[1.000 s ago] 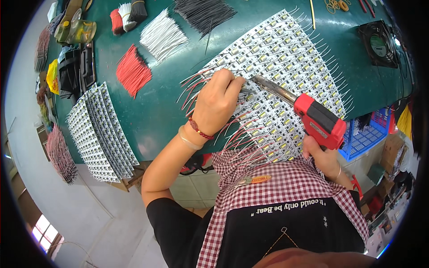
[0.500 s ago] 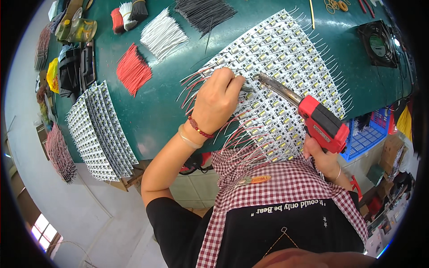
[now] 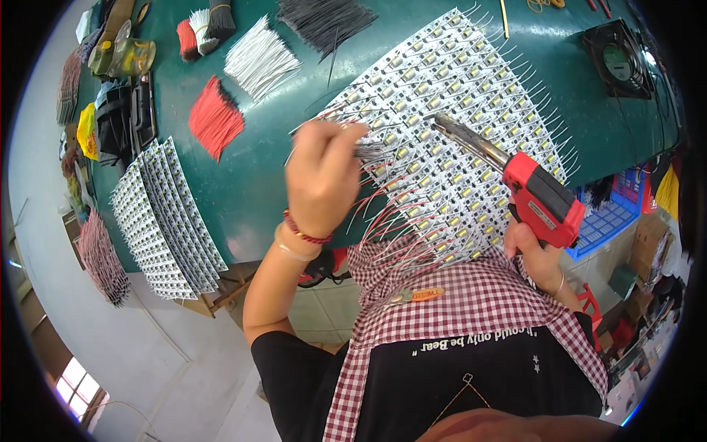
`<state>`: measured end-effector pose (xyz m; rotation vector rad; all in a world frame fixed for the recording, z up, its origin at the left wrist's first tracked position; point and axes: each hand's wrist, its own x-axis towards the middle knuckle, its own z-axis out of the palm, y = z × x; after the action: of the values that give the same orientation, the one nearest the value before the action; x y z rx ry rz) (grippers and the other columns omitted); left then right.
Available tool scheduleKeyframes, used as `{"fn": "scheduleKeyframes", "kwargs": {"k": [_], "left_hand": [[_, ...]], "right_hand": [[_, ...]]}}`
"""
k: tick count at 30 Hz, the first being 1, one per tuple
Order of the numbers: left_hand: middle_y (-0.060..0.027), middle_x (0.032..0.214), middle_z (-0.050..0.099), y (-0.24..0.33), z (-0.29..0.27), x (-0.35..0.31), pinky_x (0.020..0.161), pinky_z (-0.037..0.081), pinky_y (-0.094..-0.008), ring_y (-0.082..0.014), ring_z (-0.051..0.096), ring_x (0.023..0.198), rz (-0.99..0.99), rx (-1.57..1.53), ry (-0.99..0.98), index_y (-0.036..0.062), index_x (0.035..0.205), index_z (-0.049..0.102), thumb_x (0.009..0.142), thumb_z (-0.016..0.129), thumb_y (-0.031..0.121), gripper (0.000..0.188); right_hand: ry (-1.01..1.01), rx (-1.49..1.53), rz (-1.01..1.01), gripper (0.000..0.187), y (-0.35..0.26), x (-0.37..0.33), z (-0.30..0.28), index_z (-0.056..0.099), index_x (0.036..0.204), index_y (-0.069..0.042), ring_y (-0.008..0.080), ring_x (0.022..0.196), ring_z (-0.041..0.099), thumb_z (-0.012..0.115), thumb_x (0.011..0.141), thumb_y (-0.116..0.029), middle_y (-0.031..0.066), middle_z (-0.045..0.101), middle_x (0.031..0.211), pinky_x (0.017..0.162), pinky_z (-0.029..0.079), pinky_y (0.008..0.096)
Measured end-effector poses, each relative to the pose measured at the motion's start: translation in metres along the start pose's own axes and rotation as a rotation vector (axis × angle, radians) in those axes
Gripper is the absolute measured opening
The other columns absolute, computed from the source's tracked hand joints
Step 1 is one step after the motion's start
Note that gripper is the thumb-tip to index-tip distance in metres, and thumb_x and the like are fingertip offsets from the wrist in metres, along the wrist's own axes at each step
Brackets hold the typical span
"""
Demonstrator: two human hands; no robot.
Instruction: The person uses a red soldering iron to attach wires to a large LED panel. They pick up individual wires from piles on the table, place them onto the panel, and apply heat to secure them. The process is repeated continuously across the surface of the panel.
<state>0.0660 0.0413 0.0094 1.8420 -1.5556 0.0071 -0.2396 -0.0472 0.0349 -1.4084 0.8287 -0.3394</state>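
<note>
My right hand (image 3: 536, 259) is wrapped round the grip of a red and black soldering gun (image 3: 546, 200). Its metal tip hangs over the middle of a large panel of white LED boards (image 3: 453, 96). My left hand (image 3: 318, 177) is closed in a pinch at the panel's left edge, with a small bunch of dark wires (image 3: 374, 152) sticking out between its fingers. Red wires (image 3: 390, 210) trail off the panel's lower left edge, and pale wires fringe its right side. The hand hides some of the wires beneath it.
On the green table lie piles of red wires (image 3: 216, 120), white wires (image 3: 261, 59) and black wires (image 3: 324, 23). More LED boards (image 3: 158, 221) overlap at the table's left edge. A black fan (image 3: 617, 60) stands far right, above a blue crate (image 3: 607, 217).
My left hand has drawn back leftward from the panel's middle with the dark wires. The soldering gun has shifted slightly right and the panel sits a little further left in view.
</note>
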Motion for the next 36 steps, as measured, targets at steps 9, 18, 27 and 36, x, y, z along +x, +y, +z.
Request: {"fn": "scheduleKeyframes", "kwargs": {"k": [9, 18, 27, 36], "left_hand": [[-0.0094, 0.082, 0.050, 0.003, 0.036, -0.005, 0.059, 0.047, -0.0337, -0.0246, 0.055, 0.071, 0.086, -0.116, -0.171, 0.0017, 0.097, 0.065, 0.063, 0.063, -0.012, 0.037], [-0.0091, 0.079, 0.048, 0.005, 0.041, -0.008, 0.057, 0.045, -0.0337, -0.0236, 0.053, 0.068, 0.122, -0.090, -0.150, -0.0001, 0.097, 0.065, 0.061, 0.063, -0.011, 0.037], [-0.0108, 0.082, 0.045, 0.010, 0.035, -0.009, 0.066, 0.047, -0.0334, -0.0248, 0.052, 0.076, 0.113, -0.036, -0.237, -0.0044, 0.100, 0.060, 0.073, 0.058, -0.001, 0.027], [-0.0120, 0.084, 0.045, 0.010, 0.038, -0.009, 0.069, 0.047, -0.0340, -0.0257, 0.053, 0.078, 0.167, 0.001, -0.236, -0.0062, 0.099, 0.059, 0.073, 0.058, 0.000, 0.027]], "right_hand": [[-0.077, -0.028, 0.142, 0.033, 0.004, -0.006, 0.002, 0.045, 0.123, 0.004, 0.0125, 0.055, 0.052, 0.051, 0.098, -0.017, 0.0058, 0.054, 0.066, 0.054, 0.043, 0.0260], [-0.078, -0.058, 0.161, 0.026, 0.001, -0.003, 0.003, 0.053, 0.081, 0.001, 0.0128, 0.056, 0.052, 0.052, 0.097, -0.020, 0.0062, 0.054, 0.063, 0.054, 0.043, 0.0258], [-0.088, -0.034, 0.132, 0.016, 0.000, -0.005, 0.004, 0.051, 0.100, 0.003, 0.0126, 0.055, 0.052, 0.051, 0.097, -0.012, 0.0062, 0.054, 0.065, 0.053, 0.043, 0.0264], [-0.055, -0.064, 0.047, 0.022, 0.004, -0.006, 0.006, 0.051, 0.108, 0.006, 0.0129, 0.051, 0.050, 0.052, 0.097, -0.014, 0.0062, 0.053, 0.063, 0.050, 0.042, 0.0267]]}}
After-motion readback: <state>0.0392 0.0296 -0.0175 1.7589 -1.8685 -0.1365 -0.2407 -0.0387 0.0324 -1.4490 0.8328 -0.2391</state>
